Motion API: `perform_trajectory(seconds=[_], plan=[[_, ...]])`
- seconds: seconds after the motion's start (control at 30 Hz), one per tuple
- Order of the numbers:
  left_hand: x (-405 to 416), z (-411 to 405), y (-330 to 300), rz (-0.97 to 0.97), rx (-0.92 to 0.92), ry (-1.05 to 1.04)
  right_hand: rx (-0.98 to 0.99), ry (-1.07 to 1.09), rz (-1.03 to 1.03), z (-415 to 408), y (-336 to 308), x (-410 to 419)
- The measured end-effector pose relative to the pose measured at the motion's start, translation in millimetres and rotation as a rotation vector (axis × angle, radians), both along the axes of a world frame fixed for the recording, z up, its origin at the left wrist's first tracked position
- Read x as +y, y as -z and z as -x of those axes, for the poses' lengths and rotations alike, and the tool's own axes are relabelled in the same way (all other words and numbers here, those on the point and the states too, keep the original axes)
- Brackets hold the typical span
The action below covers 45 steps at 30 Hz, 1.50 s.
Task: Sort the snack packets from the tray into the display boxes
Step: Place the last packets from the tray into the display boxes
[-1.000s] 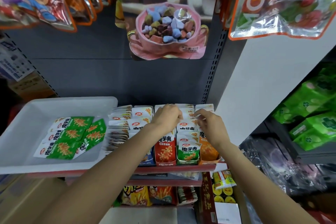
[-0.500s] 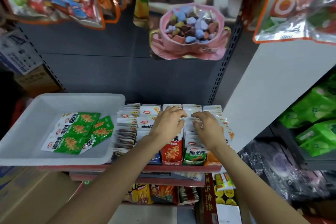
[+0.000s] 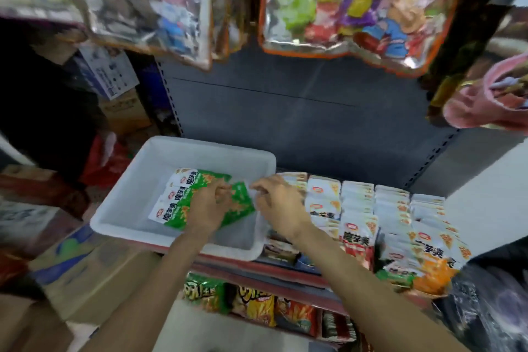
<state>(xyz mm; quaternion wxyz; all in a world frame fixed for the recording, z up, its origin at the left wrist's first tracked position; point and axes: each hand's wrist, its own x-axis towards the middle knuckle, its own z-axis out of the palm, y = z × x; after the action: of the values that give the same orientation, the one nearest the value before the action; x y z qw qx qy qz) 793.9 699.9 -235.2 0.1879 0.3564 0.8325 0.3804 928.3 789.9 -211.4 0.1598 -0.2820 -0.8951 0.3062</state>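
Green packets [image 3: 183, 203] in white tray [image 3: 137, 180]

You are working with both forearms bare: no sleeve is showing on either arm anywhere up to the bottom edge of the view. Your left hand [image 3: 210, 206] and your right hand [image 3: 281, 203] are wearing no gloves. You are wearing no watch, band or bracelet on either wrist, and no ring is showing on the fingers, though motion blur is softening them. Both arms are looking slim and long through the wide lens.
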Motion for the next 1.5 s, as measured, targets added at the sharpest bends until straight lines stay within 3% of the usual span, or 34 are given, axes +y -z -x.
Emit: perform_trajectory(seconds=[0.17, 0.37, 0.6, 0.7, 0.93, 1.1, 1.23, 1.33, 1.4, 1.5], plan=[[-27.7, 75.4, 30.0, 0.375, -0.048, 0.021, -0.275, -0.068, 0.09, 83.2, 38.8, -24.2], [-38.0, 151.2, 69.4, 0.654, -0.096, 0.069, -0.578, -0.118, 0.117, 134.8, 85.6, -34.1], [-36.5, 169.9, 70.2, 0.718, -0.046, 0.159, -0.751, -0.12, 0.186, 148.3, 105.3, -33.0], [-34.9, 171.5, 76.6, 0.736, -0.014, 0.104, -0.798, -0.118, 0.186, 149.4, 110.1, -35.4], [-32.6, 172.6, 66.4, 0.59, 0.055, 0.026, -0.853, -0.119, 0.151, 153.1, 111.1, -34.1], [-48.6, 170.8, 30.9, 0.406, 0.195, 0.058, -0.729, -0.071, 0.298, 157.9, 100.6, -28.7], [-56.1, 163.9, 0.1, 0.28, 0.366, 0.075, -0.342, 0.132, 0.476, 152.2, 81.6, -20.8], [-49.6, 150.3, -16.8, 0.196, 0.395, 0.146, -0.052, 0.084, 0.623, 143.7, 57.7, -21.8], [-39.9, 136.4, -24.6, 0.104, 0.351, 0.206, 0.035, -0.013, 0.582, 135.8, 43.6, -19.3], [-22.7, 108.9, -38.7, -0.084, 0.293, 0.27, 0.156, 0.053, 0.47, 114.6, 27.9, -7.1]])
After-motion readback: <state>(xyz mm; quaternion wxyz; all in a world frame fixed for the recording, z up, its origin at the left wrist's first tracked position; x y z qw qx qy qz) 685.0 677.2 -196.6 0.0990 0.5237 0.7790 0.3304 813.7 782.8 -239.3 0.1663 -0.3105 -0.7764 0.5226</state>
